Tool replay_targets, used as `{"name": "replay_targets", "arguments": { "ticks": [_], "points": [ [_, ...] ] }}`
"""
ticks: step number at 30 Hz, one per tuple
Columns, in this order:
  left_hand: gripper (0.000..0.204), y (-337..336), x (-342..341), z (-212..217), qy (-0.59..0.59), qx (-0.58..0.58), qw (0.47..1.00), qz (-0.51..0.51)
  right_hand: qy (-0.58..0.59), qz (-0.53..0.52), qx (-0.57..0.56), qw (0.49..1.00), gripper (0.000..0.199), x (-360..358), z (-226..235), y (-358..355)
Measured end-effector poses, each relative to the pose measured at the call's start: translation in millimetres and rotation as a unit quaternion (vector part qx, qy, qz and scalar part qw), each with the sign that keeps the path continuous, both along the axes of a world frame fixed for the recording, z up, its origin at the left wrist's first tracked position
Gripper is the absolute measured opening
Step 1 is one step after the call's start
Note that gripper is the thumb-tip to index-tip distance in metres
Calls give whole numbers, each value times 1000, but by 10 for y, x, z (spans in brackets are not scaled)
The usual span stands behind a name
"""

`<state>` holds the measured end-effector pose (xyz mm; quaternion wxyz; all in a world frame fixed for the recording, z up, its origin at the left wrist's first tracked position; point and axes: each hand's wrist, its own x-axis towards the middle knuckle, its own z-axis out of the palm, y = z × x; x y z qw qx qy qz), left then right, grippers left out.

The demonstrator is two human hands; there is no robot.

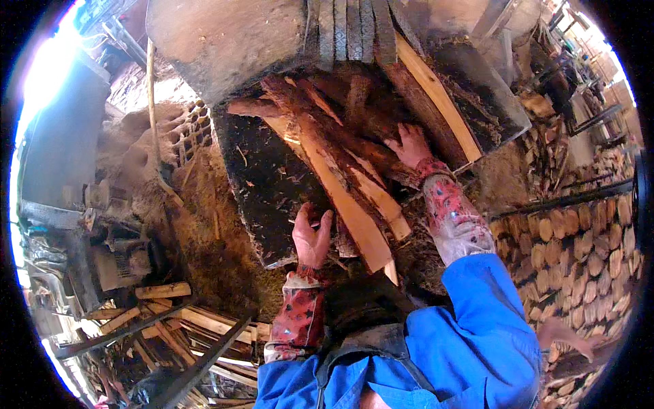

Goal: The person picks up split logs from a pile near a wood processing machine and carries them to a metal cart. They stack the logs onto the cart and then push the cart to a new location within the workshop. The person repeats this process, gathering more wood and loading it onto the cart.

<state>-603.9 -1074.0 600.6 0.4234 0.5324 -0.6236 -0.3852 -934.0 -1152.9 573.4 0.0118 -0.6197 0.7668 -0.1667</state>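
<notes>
My left hand (313, 235) is beside the near left edge of a pile of split firewood, thumb and fingers apart over a dark metal tray (255, 174). A thin pale sliver shows by its fingers; whether they touch it I cannot tell. On the right, my right hand (411, 145) lies with spread fingers on a bark-covered piece of wood (381, 158). Between my hands, a long split log (340, 198) points toward me, bark on one side and pale wood on the other. Another split piece (385, 204) lies alongside it.
Dark strips (354, 31) hang above the far end of the pile, beside a large dusty tan housing (225, 41). A long split plank (436, 95) lies along the tray's right. Loose wood (163, 320) is heaped lower left; stacked firewood (565, 252) stands right.
</notes>
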Motion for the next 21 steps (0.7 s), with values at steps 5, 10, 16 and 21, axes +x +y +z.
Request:
{"name": "replay_targets", "arguments": {
  "ticks": [5,10,16,21],
  "points": [
    [54,-51,-11,-104,-2,6,1000,-6,-118,-45,51,991,92,10,-33,-171],
    [53,-80,-120,-73,88,40,995,-39,-162,-15,95,982,102,208,145,30],
    [49,-88,13,-153,135,43,990,-10,-212,-11,92,973,104,721,224,456],
    [52,8,371,-11,169,79,982,5,-258,-14,81,963,97,1127,297,781]
  ]
}}
